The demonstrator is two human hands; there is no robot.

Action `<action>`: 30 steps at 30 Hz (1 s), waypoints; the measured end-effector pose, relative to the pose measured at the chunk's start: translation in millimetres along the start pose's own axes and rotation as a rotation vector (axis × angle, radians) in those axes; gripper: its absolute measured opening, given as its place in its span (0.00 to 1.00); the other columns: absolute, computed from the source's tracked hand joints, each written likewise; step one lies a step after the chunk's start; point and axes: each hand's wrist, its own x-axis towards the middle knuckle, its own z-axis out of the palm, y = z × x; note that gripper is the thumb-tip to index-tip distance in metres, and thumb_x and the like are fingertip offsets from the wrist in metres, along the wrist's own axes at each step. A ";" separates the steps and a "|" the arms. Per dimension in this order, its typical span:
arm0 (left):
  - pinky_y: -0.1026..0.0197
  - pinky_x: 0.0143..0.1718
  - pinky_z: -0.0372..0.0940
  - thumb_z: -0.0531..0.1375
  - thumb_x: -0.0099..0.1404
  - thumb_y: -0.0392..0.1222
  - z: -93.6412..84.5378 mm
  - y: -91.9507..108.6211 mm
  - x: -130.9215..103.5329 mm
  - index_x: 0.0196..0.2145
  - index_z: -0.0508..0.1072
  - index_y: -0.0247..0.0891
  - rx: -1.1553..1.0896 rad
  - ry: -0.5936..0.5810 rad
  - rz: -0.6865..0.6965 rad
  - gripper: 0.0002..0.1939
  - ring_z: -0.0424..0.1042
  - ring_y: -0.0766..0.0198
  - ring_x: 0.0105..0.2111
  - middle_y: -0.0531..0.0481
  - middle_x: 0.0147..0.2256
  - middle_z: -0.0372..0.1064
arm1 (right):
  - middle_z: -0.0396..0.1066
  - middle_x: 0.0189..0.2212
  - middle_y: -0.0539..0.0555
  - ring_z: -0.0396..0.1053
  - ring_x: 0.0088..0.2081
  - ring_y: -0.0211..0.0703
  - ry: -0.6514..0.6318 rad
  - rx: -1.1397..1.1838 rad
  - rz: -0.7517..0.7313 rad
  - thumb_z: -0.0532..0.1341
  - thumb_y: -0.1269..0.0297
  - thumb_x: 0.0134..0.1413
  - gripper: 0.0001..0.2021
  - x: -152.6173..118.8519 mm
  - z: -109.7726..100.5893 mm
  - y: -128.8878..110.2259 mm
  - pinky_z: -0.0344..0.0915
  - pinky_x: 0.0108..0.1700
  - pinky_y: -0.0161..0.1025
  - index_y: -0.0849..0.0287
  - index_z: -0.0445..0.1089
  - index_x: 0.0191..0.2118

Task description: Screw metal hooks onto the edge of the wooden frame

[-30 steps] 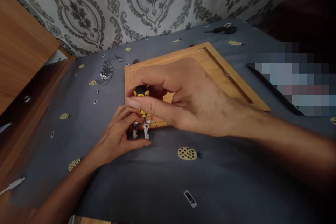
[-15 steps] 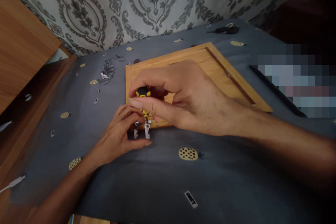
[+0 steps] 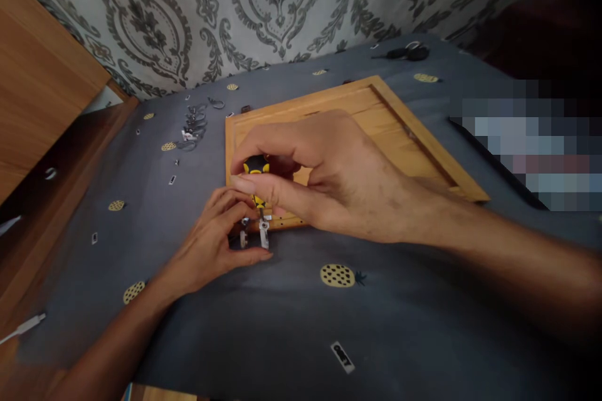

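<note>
Pinched between the thumb and fingers of my right hand (image 3: 324,175) is a small yellow-and-black screwdriver (image 3: 256,165), held upright. Its shaft points down onto a small silver metal fitting (image 3: 264,235) at the near left edge of a wooden panel (image 3: 390,131). My left hand (image 3: 221,238) curls round that spot, thumb on the near side and fingers on the far side, closed about the fitting. A second metal piece (image 3: 243,235) stands beside it, partly hidden by the left fingers. The screwdriver's tip meets the top of the fitting.
Several small metal pieces with loops (image 3: 192,122) lie on the dark cloth (image 3: 282,326), left of the panel. A tiny metal bit (image 3: 177,163) sits nearby. At the back right is a black tool (image 3: 407,52). A pixelated screen (image 3: 517,150) stands right; a wooden cabinet (image 3: 47,75) left.
Almost nothing differs. Both hands, the screwdriver and the fitting stay in the same place, apart from a very slight shift of the view.
</note>
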 end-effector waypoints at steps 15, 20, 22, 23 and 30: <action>0.50 0.49 0.69 0.72 0.62 0.51 3.2 -4.0 -2.1 0.41 0.74 0.42 0.010 0.019 0.009 0.16 0.66 0.51 0.48 0.49 0.44 0.70 | 0.68 0.28 0.45 0.61 0.29 0.30 -0.099 -0.031 -0.006 0.57 0.66 0.72 0.08 0.2 -1.2 -3.3 0.61 0.39 0.31 0.63 0.71 0.40; 0.51 0.48 0.69 0.72 0.62 0.51 3.8 -4.0 -2.0 0.41 0.74 0.43 -0.005 0.026 0.015 0.15 0.67 0.52 0.48 0.50 0.44 0.70 | 0.69 0.30 0.45 0.62 0.30 0.29 -0.107 -0.039 0.005 0.57 0.65 0.72 0.08 0.1 -2.3 -4.7 0.61 0.38 0.30 0.62 0.71 0.41; 0.50 0.50 0.69 0.72 0.62 0.50 3.8 -4.0 -1.8 0.41 0.74 0.43 -0.012 0.019 0.017 0.15 0.67 0.51 0.50 0.50 0.45 0.70 | 0.69 0.29 0.45 0.62 0.29 0.29 -0.097 -0.026 -0.001 0.58 0.66 0.71 0.07 0.0 -2.2 -4.6 0.61 0.37 0.30 0.62 0.71 0.41; 0.49 0.50 0.69 0.72 0.62 0.50 3.8 -4.0 -1.7 0.41 0.74 0.43 -0.015 0.015 0.017 0.15 0.66 0.51 0.50 0.49 0.46 0.70 | 0.69 0.29 0.46 0.62 0.29 0.29 -0.097 -0.027 -0.001 0.58 0.66 0.72 0.07 0.0 -2.1 -4.5 0.61 0.36 0.30 0.62 0.71 0.40; 0.49 0.51 0.69 0.72 0.62 0.50 4.0 -4.2 -1.3 0.41 0.74 0.41 0.002 0.014 0.020 0.16 0.66 0.51 0.50 0.48 0.47 0.70 | 0.70 0.30 0.46 0.62 0.29 0.29 -0.106 -0.024 0.029 0.58 0.65 0.72 0.08 0.7 -1.5 -3.1 0.61 0.34 0.30 0.62 0.71 0.42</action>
